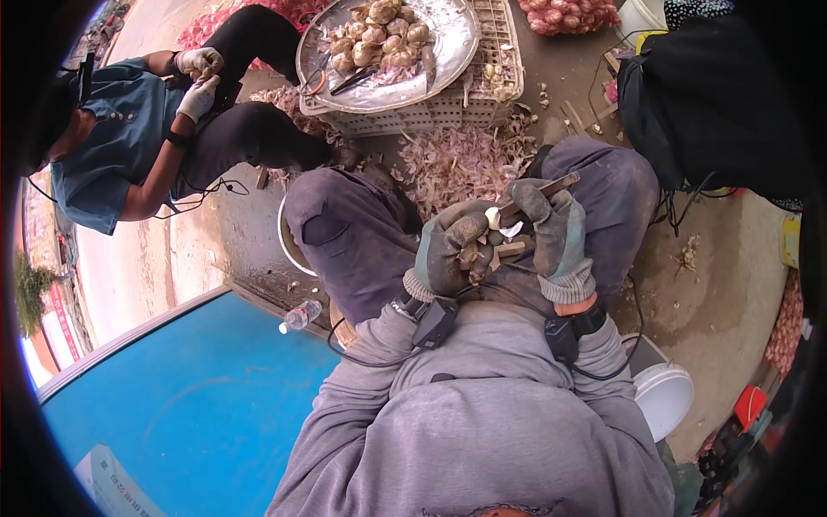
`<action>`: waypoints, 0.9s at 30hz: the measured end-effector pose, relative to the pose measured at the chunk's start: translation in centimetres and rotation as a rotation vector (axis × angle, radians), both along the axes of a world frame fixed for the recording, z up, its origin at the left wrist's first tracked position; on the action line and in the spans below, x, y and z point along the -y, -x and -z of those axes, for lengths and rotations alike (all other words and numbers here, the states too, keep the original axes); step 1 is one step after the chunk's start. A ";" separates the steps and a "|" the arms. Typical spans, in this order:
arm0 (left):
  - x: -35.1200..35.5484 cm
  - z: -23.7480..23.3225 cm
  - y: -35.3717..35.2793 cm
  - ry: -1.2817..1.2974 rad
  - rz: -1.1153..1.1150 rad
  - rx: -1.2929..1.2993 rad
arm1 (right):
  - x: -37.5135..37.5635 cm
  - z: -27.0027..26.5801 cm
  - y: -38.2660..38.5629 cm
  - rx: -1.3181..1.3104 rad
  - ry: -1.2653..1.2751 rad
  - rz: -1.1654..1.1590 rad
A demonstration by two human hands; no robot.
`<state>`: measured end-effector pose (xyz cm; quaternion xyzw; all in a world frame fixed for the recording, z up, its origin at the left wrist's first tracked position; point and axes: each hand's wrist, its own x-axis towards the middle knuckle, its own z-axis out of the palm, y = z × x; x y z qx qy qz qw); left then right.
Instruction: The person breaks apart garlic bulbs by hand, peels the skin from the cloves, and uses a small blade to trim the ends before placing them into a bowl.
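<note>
Both of my hands wear grey, dirt-stained gloves and meet close together over my lap. My left hand (452,250) is curled around a partly peeled garlic bulb (493,217), whose white clove shows at the fingertips. A loose bit of white peel (512,230) shows between the hands. My right hand (551,226) grips a narrow brown knife (562,183), one end sticking out past the fingers, right beside the garlic. Ahead of my knees, a round metal tray (461,52) carries several garlic bulbs (379,36) and tools.
The tray rests on a plastic crate (495,90), with garlic skins (465,164) heaped below. A gloved co-worker (121,138) sits at the left. A blue board (207,396), a plastic bottle (301,315) and a white bucket (663,398) are near me. Garlic sacks (568,13) stand beyond.
</note>
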<state>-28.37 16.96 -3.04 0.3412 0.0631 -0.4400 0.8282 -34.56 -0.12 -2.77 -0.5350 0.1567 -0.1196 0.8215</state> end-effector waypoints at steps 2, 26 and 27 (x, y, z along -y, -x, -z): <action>0.2 -0.3 0.1 -0.015 -0.026 0.023 | -0.2 0.3 -0.2 0.028 -0.082 0.044; 0.7 0.1 0.3 -0.468 -0.062 0.527 | -0.5 -0.2 -0.2 -0.170 -0.056 0.073; 0.6 0.0 0.2 -0.415 -0.051 0.485 | -0.3 -0.2 0.0 -0.105 -0.211 0.041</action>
